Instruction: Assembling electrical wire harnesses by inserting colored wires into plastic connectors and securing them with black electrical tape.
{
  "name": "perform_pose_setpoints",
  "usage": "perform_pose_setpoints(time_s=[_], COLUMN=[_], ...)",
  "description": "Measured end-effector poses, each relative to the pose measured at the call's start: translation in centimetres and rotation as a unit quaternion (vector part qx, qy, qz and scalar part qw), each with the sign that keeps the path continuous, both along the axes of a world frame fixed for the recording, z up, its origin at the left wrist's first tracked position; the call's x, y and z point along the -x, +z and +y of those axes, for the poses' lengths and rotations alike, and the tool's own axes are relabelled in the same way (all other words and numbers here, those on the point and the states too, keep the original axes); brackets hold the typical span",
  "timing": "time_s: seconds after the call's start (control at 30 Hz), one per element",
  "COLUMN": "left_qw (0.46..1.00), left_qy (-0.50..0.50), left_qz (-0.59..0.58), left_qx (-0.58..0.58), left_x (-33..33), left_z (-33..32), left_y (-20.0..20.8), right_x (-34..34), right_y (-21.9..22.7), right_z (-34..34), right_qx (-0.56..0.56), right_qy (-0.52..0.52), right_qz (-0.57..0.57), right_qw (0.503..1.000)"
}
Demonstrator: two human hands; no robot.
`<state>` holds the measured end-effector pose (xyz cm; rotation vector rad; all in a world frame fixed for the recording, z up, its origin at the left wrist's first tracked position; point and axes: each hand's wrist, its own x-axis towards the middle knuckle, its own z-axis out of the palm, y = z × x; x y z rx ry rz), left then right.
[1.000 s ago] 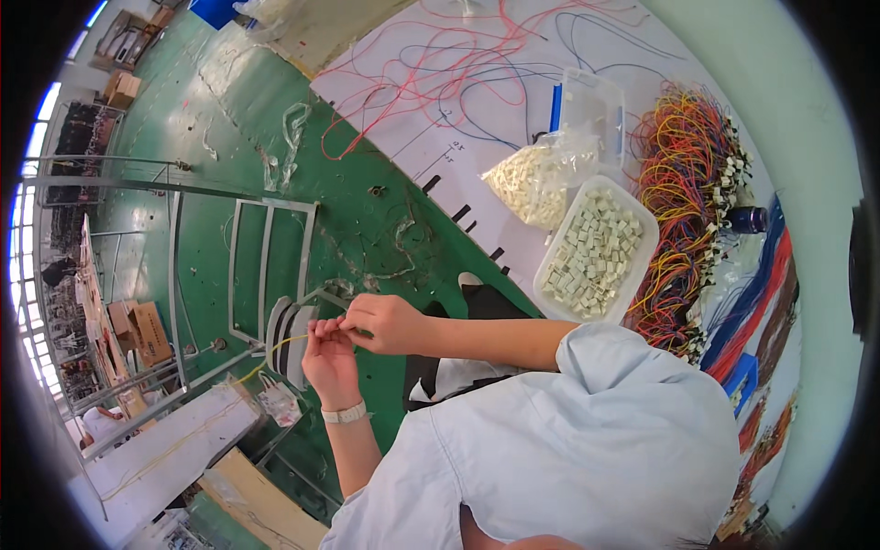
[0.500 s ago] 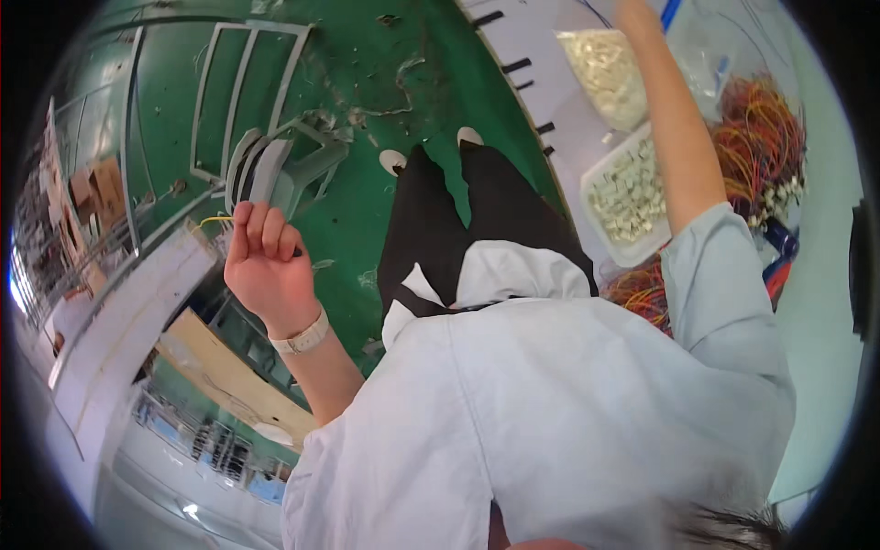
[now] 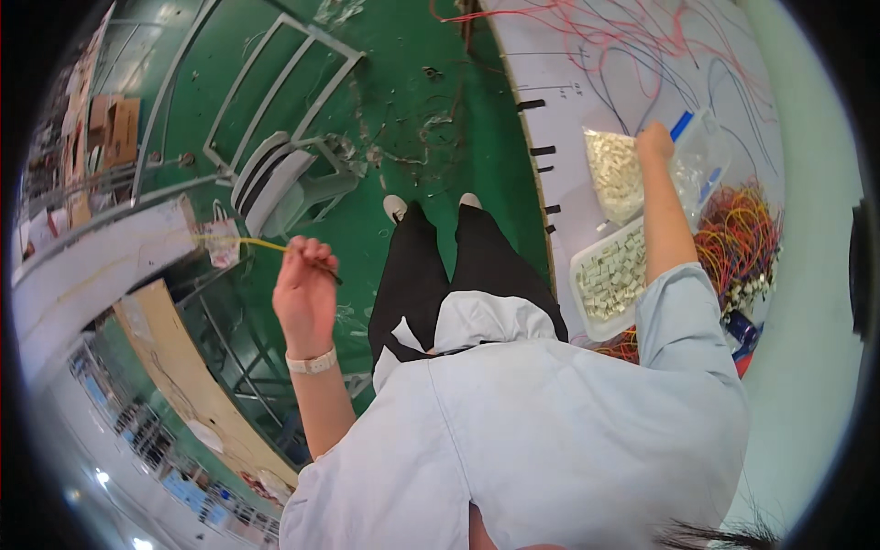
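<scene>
Head view: left hand (image 3: 307,305) at 9 o'clock, pinching yellow wire (image 3: 263,243). White tub (image 3: 609,331) of pale connectors (image 3: 612,282) at 3. Right hand (image 3: 654,144) at 2, by clear bag (image 3: 612,176) of pale pieces; can't tell its grip. Red wires (image 3: 676,41) on desk (image 3: 564,124), 1 o'clock.

Green floor (image 3: 495,165), pale wall (image 3: 811,275), grey metal frame (image 3: 314,33).
</scene>
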<state>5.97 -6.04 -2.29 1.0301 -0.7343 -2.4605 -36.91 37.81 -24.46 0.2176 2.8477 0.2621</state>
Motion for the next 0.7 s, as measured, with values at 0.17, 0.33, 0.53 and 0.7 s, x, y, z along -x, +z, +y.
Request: perform_pose_setpoints(time_s=[0.17,0.33,0.53,0.7], left_qw=[0.998,0.998,0.999,0.990], left_qy=[-0.032,-0.048,-0.024,-0.049], left_qz=[0.050,0.033,0.036,0.085], left_qx=[-0.031,-0.020,-0.001,-0.097], left_x=[-3.5,-6.1,-9.4,-11.7], left_z=[0.1,-2.0,-3.9,-6.2], left_y=[0.1,0.8,2.5,1.5], right_x=[0.6,1.4,0.9,-1.3], right_y=[-1.0,-4.7,-2.8,-1.0], right_z=[-0.7,3.8,0.8,-2.4], right_qx=[0.038,0.079,0.077,0.112], right_qy=[-0.006,0.038,0.025,-0.062], right_qz=[0.026,0.137,0.063,0.247], right_qw=[0.999,0.987,0.995,0.960])
